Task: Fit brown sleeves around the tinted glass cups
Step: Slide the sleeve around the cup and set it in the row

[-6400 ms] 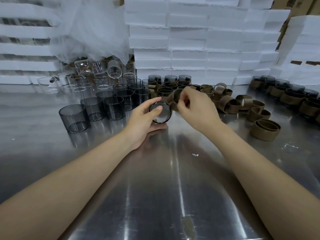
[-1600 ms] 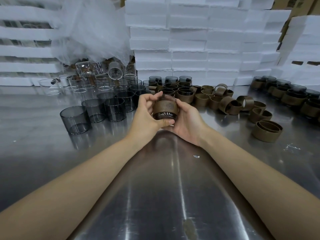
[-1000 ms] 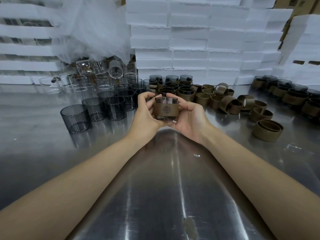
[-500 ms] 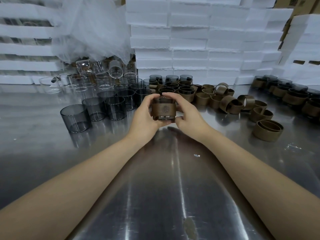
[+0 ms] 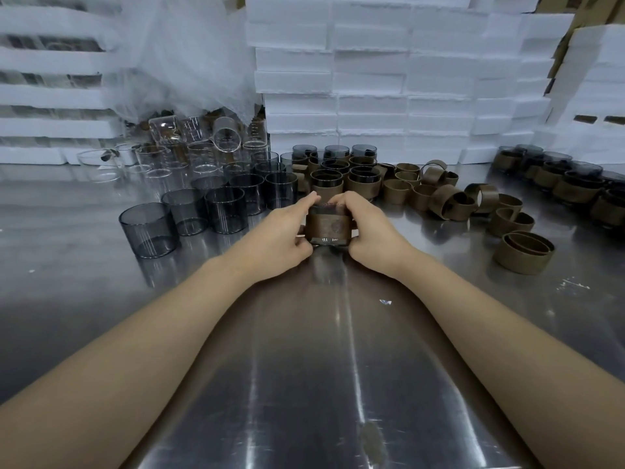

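Left hand [image 5: 280, 238] and right hand [image 5: 370, 233] close together, palms facing, both curled.

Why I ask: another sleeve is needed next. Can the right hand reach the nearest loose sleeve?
Probably yes: only bare table separates the right hand from the loose sleeve, but it grips the sleeved cup.

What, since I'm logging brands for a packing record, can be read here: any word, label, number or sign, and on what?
No text can be read.
The round emblem on the brown sleeve around the cup, gripped by the left hand and right hand: too blurred to read.
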Available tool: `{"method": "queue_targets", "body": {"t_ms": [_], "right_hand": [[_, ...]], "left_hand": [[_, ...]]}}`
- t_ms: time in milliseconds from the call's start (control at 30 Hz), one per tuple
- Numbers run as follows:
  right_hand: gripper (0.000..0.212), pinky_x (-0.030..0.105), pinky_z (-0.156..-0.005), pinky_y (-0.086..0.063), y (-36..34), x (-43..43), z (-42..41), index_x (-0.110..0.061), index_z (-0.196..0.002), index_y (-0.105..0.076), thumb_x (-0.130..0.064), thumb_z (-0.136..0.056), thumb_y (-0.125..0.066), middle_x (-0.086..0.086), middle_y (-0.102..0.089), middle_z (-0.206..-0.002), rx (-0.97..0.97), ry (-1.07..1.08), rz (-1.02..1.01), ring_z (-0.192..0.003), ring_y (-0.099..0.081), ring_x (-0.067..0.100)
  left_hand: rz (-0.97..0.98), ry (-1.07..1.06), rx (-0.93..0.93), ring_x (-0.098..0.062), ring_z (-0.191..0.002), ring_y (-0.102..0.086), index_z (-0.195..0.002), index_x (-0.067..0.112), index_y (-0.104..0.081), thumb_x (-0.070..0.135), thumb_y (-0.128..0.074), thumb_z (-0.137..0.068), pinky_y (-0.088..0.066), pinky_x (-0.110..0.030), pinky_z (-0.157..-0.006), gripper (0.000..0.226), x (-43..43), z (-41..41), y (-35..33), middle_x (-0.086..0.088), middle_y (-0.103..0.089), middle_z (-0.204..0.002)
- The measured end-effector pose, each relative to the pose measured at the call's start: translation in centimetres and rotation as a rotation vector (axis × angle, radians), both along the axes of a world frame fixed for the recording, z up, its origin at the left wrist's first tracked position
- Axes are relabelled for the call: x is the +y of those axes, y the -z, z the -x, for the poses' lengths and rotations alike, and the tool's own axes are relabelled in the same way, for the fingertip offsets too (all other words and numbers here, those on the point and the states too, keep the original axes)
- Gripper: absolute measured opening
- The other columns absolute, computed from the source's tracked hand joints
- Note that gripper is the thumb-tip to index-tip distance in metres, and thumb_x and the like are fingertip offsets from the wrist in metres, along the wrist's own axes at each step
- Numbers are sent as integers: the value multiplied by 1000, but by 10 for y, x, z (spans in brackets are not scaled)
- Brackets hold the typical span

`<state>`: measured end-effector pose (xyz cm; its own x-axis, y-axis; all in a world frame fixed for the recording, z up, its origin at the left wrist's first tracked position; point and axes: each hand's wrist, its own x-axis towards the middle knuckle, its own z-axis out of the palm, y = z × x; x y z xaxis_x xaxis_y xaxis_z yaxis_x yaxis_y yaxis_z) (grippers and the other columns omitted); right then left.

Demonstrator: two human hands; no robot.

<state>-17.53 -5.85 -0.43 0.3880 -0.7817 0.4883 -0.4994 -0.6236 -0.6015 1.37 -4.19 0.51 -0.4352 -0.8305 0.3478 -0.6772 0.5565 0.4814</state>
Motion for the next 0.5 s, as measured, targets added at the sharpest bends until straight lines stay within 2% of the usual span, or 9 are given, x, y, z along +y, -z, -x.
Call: {"method": "queue_targets", "body": {"t_ms": [33, 100, 167, 233, 333, 400, 500], "right_hand": [[56, 32, -80, -48, -1, 0, 0, -31, -88, -43, 20, -67, -57, 8, -58, -113, 8, 1, 6, -99, -54, 21], [48, 36, -81, -49, -2, 2, 1, -19, -94, -50, 19, -66, -58, 10, -57, -112, 33, 12, 16, -99, -55, 22], [41, 42, -80, -49, -5, 3, 2, -5, -98, -54, 19, -65, -58, 14, -56, -108, 70, 30, 25, -96, -55, 26], [39, 43, -76, -47, -8, 4, 2, 2, -99, -54, 19, -64, -56, 15, -54, -102, 112, 39, 40, -91, -53, 27], [35, 32, -66, -41, -11, 5, 1, 1, -93, -51, 19, -63, -53, 9, -49, -95, 156, 50, 73, -83, -48, 22], [35, 22, -60, -32, -10, 4, 2, -3, -91, -49, 19, -64, -53, 5, -46, -93, 174, 63, 100, -81, -44, 19], [31, 22, -60, -27, -7, 1, 3, 2, -92, -52, 19, -66, -55, 5, -44, -93, 184, 64, 145, -80, -44, 18]], "left_hand": [[-6, 5, -2, -16, -94, -67, -154, 19, -22, 2, -57, -88, -51, -28, -88, 76, 0, -1, -1, -4, -54, -136], [-25, 14, 10, -14, -96, -67, -153, 20, -25, 2, -58, -88, -51, -27, -90, 76, 1, -3, -1, -2, -53, -138], [-30, 22, 25, -18, -98, -68, -151, 19, -30, 0, -59, -87, -52, -34, -91, 72, 2, -3, -1, -4, -57, -133], [-33, 36, 42, -23, -95, -69, -145, 17, -38, -1, -60, -86, -52, -43, -90, 65, 3, -2, -1, -7, -63, -122], [-56, 53, 65, -30, -89, -70, -137, 17, -44, -2, -61, -85, -52, -48, -86, 58, 4, -2, -1, -13, -69, -105], [-65, 53, 64, -29, -89, -70, -136, 17, -44, -2, -61, -85, -52, -48, -85, 58, 4, -2, 0, -13, -69, -103], [-61, 68, 75, -26, -89, -70, -134, 17, -45, -2, -62, -85, -51, -47, -88, 55, 3, -3, 0, -11, -70, -103]]}}
